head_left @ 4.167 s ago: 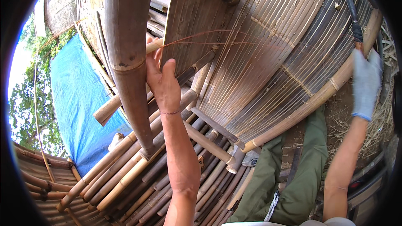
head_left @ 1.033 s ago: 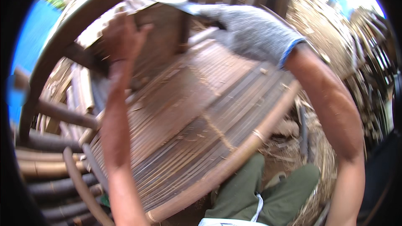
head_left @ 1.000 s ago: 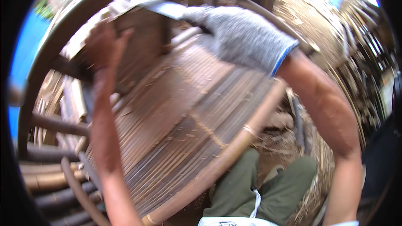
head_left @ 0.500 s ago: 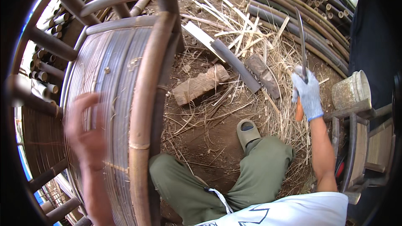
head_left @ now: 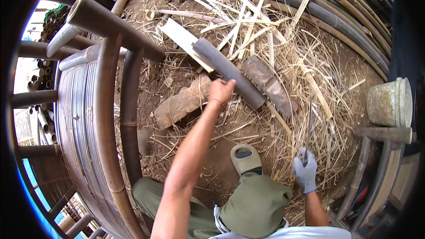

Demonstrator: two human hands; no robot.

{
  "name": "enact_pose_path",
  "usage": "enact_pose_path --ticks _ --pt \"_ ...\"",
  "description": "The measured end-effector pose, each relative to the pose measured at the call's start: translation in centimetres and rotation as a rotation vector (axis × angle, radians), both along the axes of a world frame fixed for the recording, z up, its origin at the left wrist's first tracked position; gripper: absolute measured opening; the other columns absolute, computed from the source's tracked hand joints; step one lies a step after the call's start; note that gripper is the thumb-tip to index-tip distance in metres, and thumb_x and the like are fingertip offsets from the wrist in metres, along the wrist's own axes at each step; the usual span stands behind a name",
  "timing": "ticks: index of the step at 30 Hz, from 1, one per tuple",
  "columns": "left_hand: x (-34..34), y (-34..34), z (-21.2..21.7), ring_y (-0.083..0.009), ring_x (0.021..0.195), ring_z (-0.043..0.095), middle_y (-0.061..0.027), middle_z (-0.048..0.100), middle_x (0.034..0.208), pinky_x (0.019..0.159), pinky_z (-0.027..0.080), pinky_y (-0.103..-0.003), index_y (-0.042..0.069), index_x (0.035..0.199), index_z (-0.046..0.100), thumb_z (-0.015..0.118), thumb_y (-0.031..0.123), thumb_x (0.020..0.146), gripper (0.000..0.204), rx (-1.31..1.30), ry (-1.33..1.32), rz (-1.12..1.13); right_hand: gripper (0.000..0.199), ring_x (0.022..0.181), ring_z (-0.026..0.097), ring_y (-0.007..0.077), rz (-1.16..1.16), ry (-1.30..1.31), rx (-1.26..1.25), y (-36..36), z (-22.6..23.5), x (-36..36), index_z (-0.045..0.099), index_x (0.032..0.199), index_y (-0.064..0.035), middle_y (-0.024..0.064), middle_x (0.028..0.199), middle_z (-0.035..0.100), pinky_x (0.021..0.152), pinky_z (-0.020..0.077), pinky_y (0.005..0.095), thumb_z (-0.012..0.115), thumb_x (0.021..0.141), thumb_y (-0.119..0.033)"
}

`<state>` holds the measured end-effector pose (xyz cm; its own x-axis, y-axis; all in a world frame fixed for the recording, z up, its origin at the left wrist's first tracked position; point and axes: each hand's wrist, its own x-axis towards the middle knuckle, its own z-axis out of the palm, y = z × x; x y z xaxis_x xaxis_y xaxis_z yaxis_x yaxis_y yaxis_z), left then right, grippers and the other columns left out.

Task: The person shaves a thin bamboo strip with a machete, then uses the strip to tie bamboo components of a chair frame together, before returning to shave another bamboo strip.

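My left hand (head_left: pixel 222 91) reaches out over the ground. Its fingers are closed at the near edge of a dark half-round piece of split bamboo (head_left: pixel 242 86). That piece overlaps a second split length (head_left: pixel 185 40), which lies with its pale inner side up. In a grey-blue knit glove, my right hand (head_left: pixel 305 171) is wrapped round the handle of a long machete (head_left: pixel 309 126). The blade points away from me over the shavings, and the handle is mostly hidden by the glove.
A long rough block (head_left: pixel 179 106) and a shorter dark block (head_left: pixel 272 84) lie beside the bamboo. Shavings (head_left: pixel 327 106) cover the ground. A bamboo bench (head_left: pixel 113 141) stands left, a dirty bucket (head_left: pixel 387 104) right, and bamboo poles (head_left: pixel 318 11) lie at the back.
My left hand has left the bench's slatted seat and moved right to the split bamboo. My right hand has come nearer my body, the machete lowered with it. The view has shifted.
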<state>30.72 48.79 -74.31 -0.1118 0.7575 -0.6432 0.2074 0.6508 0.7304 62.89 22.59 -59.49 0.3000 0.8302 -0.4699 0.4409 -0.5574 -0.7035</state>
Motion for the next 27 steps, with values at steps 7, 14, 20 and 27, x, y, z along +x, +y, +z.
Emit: enact_pose_path --ticks 7,14,20,27 --pt "8.3 1.4 1.2 -0.0424 0.112 0.065 -0.0293 0.066 0.119 0.097 0.051 -0.047 -0.009 0.122 0.052 0.083 0.043 0.076 0.075 -0.036 0.471 0.173 0.041 0.061 0.058 0.008 -0.155 0.1 -0.037 0.8 -2.2 0.5 0.056 0.127 0.0035 0.0005 0.077 0.057 0.055 0.0477 0.0251 0.068 0.089 -0.006" --pt "6.0 -3.6 4.1 -0.0175 0.083 0.063 -0.0105 0.068 0.093 0.079 0.053 -0.035 -0.003 0.108 0.066 0.068 0.031 0.097 0.035 0.222 -0.041 0.412 0.017 0.064 0.059 0.0099 -0.335 0.274 0.113 8.8 -2.6 -0.5 0.052 0.104 -0.0057 0.0025 0.078 0.058 0.059 0.0502 0.0253 0.063 0.092 0.002" --pt "10.0 -8.5 6.9 -0.0154 0.088 0.063 -0.0093 0.065 0.104 0.076 0.053 -0.027 0.004 0.116 0.067 0.061 0.04 0.102 0.039 0.322 -0.349 0.229 0.016 0.077 0.067 0.0152 -0.34 0.461 0.164 13.0 -3.8 -0.9 0.055 0.106 -0.0034 0.0092 0.097 0.066 0.069 0.0583 0.0298 0.065 0.093 0.001" --pt "8.1 -1.8 3.4 -0.0415 0.1 0.068 -0.026 0.067 0.109 0.091 0.052 -0.051 -0.003 0.118 0.055 0.062 0.043 0.095 0.052 0.008 0.49 0.104 0.028 0.061 0.062 0.0121 -0.248 0.342 0.099 12.7 -2.2 -2.0 0.057 0.119 0.0005 0.0041 0.079 0.062 0.055 0.0537 0.0277 0.064 0.092 0.001"
